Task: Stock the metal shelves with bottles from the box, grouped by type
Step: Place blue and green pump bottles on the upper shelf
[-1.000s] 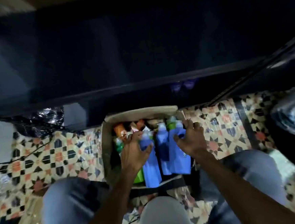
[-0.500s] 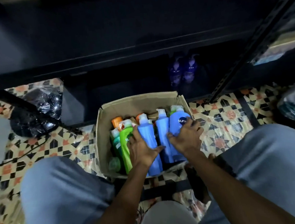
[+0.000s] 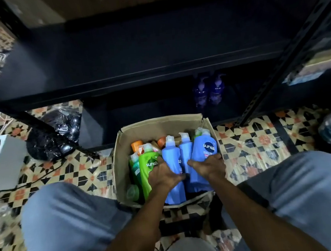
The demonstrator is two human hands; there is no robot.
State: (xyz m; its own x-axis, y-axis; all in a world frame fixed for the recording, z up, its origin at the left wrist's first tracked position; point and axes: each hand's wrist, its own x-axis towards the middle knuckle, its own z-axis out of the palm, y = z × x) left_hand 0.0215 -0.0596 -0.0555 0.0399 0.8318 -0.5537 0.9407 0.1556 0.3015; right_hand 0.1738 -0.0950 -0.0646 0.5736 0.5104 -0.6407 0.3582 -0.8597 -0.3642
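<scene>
Cardboard box (image 3: 121,152) open on the patterned tile floor (image 3: 251,148), just in front of the black metal shelves (image 3: 136,68), between two knees in pale blue jeans.

Inside, tilted and packed close: three blue bottles with white caps, side by side. Of these, the rightmost blue bottle (image 3: 204,148) lettered "sunsilk" in white on a dark round badge, the middle blue bottle (image 3: 185,151) touching it, and the leftmost blue bottle (image 3: 170,160) touching that. A sliver of a second badge reading "su" at the seam between the leftmost and middle ones; cannot tell on which of the two.

To their left, one bright green bottle (image 3: 149,166) reading "sunsil", the rest hidden behind the hand, and one darker green bottle (image 3: 134,168) against it. Two orange caps (image 3: 137,145) at the back of the box. One more green top behind the rightmost blue bottle, and a round green cap (image 3: 133,191) low in the left corner.

Left hand (image 3: 162,177) gripping the leftmost blue bottle, fingers curled down between it and the bright green bottle, thumb across its front. Right hand (image 3: 210,166) wrapped round the rightmost blue bottle, fingers clamped on its far side, thumb lying over the middle one.

On the lowest shelf, behind the box: two purple pump bottles (image 3: 216,91), touching each other. By the left shelf post, a black plastic bag (image 3: 58,133) and a white box (image 3: 3,162).
</scene>
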